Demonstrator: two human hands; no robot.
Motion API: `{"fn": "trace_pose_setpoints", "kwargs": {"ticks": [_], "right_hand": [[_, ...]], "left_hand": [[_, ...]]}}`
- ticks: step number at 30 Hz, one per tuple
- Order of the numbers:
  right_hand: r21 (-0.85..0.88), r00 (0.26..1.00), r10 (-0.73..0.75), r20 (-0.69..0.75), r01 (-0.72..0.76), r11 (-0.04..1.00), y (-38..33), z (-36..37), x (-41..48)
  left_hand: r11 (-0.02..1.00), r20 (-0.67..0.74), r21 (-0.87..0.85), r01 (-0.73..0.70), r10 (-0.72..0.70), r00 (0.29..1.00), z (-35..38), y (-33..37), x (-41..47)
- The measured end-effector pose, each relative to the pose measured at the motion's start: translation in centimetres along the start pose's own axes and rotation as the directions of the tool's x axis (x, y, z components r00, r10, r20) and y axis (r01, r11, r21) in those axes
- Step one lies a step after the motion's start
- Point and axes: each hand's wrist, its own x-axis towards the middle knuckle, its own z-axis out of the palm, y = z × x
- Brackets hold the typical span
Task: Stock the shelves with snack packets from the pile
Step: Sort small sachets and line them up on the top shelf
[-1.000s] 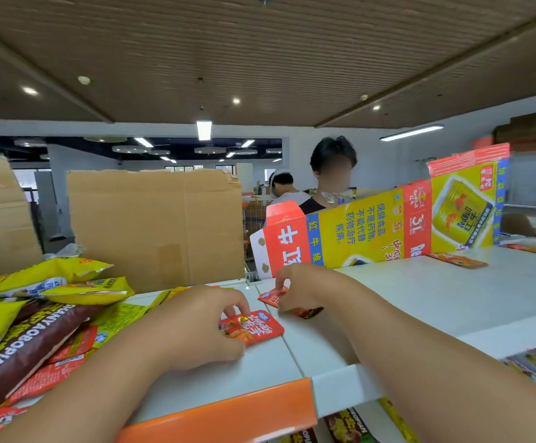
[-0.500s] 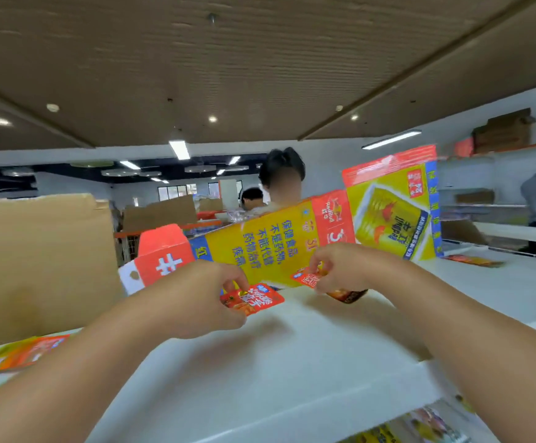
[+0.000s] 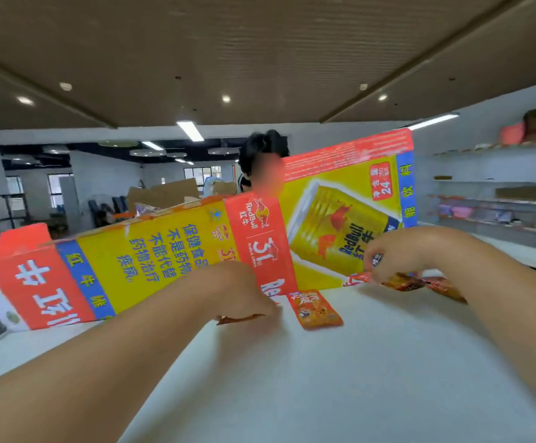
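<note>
Step in hand: laying small snack packets flat on the shelf top (image 3: 340,388), one under each hand.
Left hand (image 3: 244,295): fingers curled down onto the left packet (image 3: 241,318), pinning it to the shelf; only a thin orange edge shows below the knuckles.
Right hand (image 3: 397,254): fingertips closed in a pinch on the right packet (image 3: 360,278), holding its red end just above the surface.
Loose packet (image 3: 316,310): lies flat between the two grips, just beside the left fingers and free of both hands.
Further packets (image 3: 426,286): a brown-red cluster under the right wrist, outward of the pinch; how many, I cannot tell.
Carton (image 3: 164,257): a flattened yellow-and-red drinks box standing just beyond both grips, like a back wall.
Method, judged: set each packet down face up and square to the loose one, without overlap; release by lifting the fingers straight off, so that the light foil does not slide; keep knuckles off the carton, which looks ready to tip.
Packet appearance: small, flat, glossy rectangles, red-orange with printed characters and a food picture; thin, light and slippery in handling, probably.
</note>
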Motion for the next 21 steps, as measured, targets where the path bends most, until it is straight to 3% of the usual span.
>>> {"fn": "trace_pose_setpoints", "kwargs": {"ticks": [4,9,21], "right_hand": [[-0.014,0.998,0.013,0.054,-0.013,1.0,1.0,1.0,1.5],[0.029,0.999,0.003,0.048,-0.005,1.0,1.2,2.3,1.6],[-0.079,0.998,0.044,0.053,-0.04,0.996,1.3,2.9,0.7]], "left_hand": [[0.997,-0.118,-0.07,0.021,-0.029,0.993,2.4,0.8,0.4],[0.975,-0.007,-0.128,-0.183,0.183,0.983,2.4,-0.7,-0.9],[0.974,-0.017,-0.016,-0.227,0.227,0.974,2.8,0.0,-0.7]]}}
